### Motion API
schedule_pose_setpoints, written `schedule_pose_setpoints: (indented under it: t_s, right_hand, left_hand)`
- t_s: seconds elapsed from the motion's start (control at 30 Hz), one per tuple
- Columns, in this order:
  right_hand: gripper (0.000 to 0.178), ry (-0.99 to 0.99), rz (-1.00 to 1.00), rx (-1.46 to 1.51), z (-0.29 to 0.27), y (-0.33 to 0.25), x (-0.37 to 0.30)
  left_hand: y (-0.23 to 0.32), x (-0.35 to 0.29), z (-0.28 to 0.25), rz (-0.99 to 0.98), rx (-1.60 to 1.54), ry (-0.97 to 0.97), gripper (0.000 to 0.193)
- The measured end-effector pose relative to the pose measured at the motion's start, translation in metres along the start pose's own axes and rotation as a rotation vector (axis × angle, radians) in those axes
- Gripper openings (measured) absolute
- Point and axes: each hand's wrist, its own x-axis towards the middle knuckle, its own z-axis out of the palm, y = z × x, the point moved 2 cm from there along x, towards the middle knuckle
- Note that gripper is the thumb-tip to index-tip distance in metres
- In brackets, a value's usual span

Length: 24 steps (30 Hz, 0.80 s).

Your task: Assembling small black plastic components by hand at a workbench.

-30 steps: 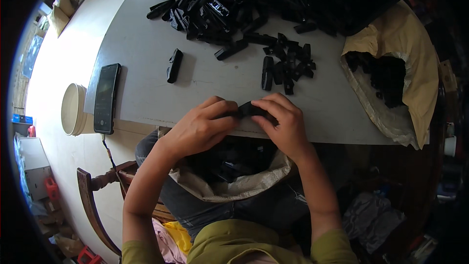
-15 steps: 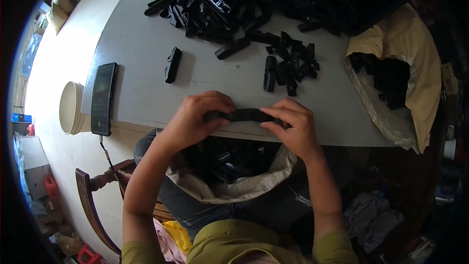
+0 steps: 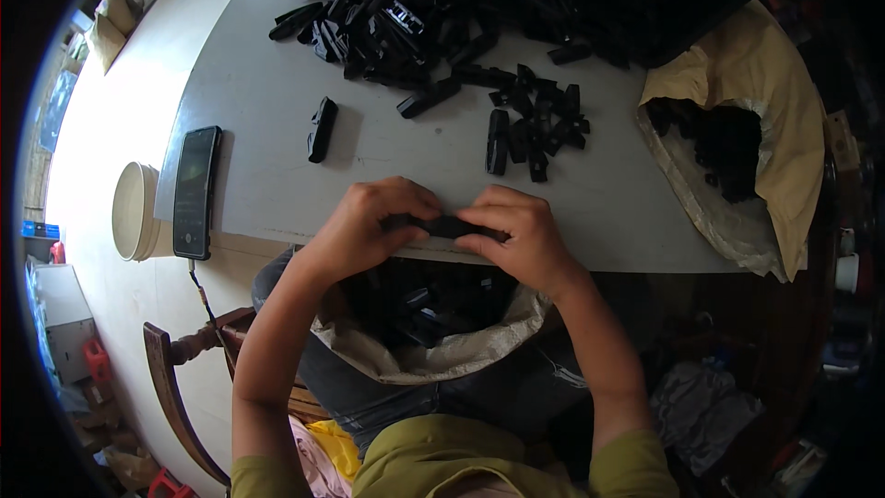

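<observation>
Between my two hands, just above the table's near edge, is a long black plastic piece [image 3: 446,227]. My left hand [image 3: 373,221] grips its left end and my right hand [image 3: 514,229] pinches its right end, the fingers hiding much of it. Below them, an open woven sack [image 3: 442,361] on my lap holds more black plastic pieces. One black piece [image 3: 322,130] lies alone on the grey table [image 3: 249,111], beyond my left hand. A small heap of short black parts [image 3: 539,124] lies beyond my right hand.
A large pile of black pieces [image 3: 387,41] covers the far part of the table. At right stands an open paper-faced sack [image 3: 784,157] with black parts inside. A phone [image 3: 195,194] on a cable rests at the left edge beside a cream bucket [image 3: 135,212]. A wooden chair [image 3: 171,387] stands lower left.
My right hand has come left, closer to my left hand, still holding the black piece. The left hand has hardly moved. The view has shifted slightly.
</observation>
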Motion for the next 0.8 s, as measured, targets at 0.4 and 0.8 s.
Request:
schedule_pose_setpoints:
  t_s: [0.4, 0.8]
  right_hand:
    - [0.032, 0.466, 0.232, -0.478, -0.029, 0.029, -0.004]
    - [0.029, 0.373, 0.167, 0.269, -0.012, 0.007, -0.018]
  left_hand:
    - [0.014, 0.066, 0.020, 0.123, 0.186, 0.238, 0.023]
    - [0.007, 0.025, 0.016, 0.040, 0.115, 0.019, 0.030]
